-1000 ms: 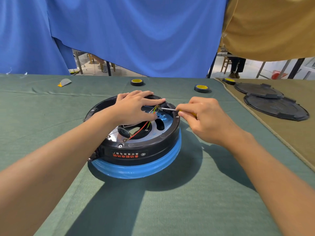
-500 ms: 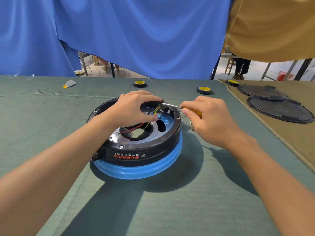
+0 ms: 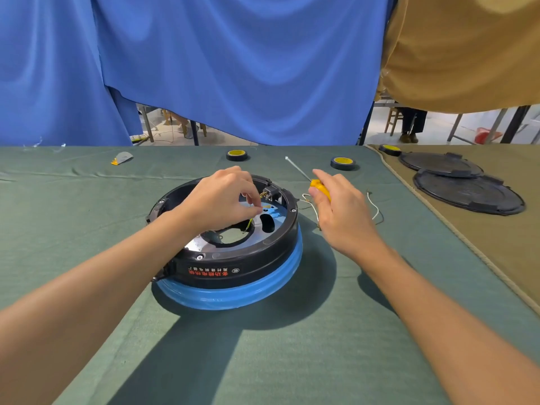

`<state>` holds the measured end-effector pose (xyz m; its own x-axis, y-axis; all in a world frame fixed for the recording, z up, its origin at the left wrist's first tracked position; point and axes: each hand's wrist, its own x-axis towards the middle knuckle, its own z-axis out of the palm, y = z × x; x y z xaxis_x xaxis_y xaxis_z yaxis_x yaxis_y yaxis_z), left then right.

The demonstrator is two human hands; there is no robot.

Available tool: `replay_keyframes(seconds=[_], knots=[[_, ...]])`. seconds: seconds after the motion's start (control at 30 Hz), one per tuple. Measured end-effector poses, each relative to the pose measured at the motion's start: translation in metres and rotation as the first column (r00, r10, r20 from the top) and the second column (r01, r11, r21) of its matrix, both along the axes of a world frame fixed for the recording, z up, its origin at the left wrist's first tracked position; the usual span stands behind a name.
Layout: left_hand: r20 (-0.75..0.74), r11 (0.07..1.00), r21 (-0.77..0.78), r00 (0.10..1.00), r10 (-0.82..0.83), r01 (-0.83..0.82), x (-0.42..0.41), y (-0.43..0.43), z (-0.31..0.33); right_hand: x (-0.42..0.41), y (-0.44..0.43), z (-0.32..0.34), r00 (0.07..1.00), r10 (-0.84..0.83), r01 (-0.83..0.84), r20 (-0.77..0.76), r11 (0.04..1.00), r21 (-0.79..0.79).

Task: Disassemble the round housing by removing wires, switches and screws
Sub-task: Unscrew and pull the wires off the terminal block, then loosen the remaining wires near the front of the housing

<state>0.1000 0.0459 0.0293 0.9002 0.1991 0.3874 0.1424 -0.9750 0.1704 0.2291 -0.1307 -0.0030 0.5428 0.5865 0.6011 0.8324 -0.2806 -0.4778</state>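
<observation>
The left hand (image 3: 222, 200) and right hand (image 3: 343, 213) are bare. The left forearm (image 3: 117, 276) and right forearm (image 3: 423, 290) are bare.

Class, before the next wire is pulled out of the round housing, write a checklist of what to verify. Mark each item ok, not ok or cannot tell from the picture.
1. Left hand pinches the yellow-green wire inside the round housing: ok.
2. Screwdriver in the right hand is clear of the housing, tip pointing away: ok.
3. Wire's end freed from the switch: cannot tell.
4. Rim screw removed: not ok, it is still in place.
5. Housing rests level on the green cloth: ok.
</observation>
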Motion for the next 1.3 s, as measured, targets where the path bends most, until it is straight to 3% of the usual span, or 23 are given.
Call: replay_keyframes(seconds=[0.1,0.2,0.27,0.4,0.47,0.53,0.73,0.97,1.13,1.3], knots=[[0.03,0.997,-0.074,1.0,0.002,0.0,0.003,-0.006,0.005,-0.001,0.001,0.005,0.992,0.012,0.003,-0.128,0.994,0.11],[0.136,0.938,-0.345,0.99,0.033,0.016,0.009,-0.014,0.018,0.001,0.0,0.012,0.951,0.098,-0.01,-0.293,0.957,0.289],[0.197,0.898,-0.439,0.978,0.064,0.03,0.016,-0.023,0.029,0.004,-0.002,0.017,0.893,0.174,-0.001,-0.416,0.924,0.383],[0.224,0.912,-0.402,0.975,0.008,0.085,0.034,-0.049,0.044,0.01,-0.013,0.03,0.659,0.447,0.023,-0.605,0.792,0.61],[0.204,0.932,-0.35,0.979,-0.019,0.091,0.043,-0.061,0.046,0.014,-0.02,0.036,0.507,0.58,-0.045,-0.638,0.757,0.652],[0.184,0.946,-0.312,0.983,-0.025,0.082,0.051,-0.071,0.046,0.018,-0.027,0.04,0.454,0.609,-0.1,-0.65,0.76,0.642],[0.164,0.952,-0.294,0.986,-0.038,0.086,0.062,-0.087,0.039,0.031,-0.038,0.041,0.605,0.46,-0.101,-0.65,0.854,0.51],[0.151,0.961,-0.255,0.986,-0.073,0.11,0.068,-0.091,0.033,0.043,-0.047,0.035,0.646,0.44,-0.209,-0.624,0.888,0.409],[0.103,0.971,-0.238,0.995,0.001,0.023,0.064,-0.074,0.019,0.067,-0.068,0.039,0.621,0.435,-0.057,-0.652,0.854,0.516],[-0.123,0.98,-0.113,0.981,0.148,-0.162,0.052,-0.047,0.004,0.079,-0.08,0.013,0.63,0.248,-0.022,-0.736,0.953,0.302]])
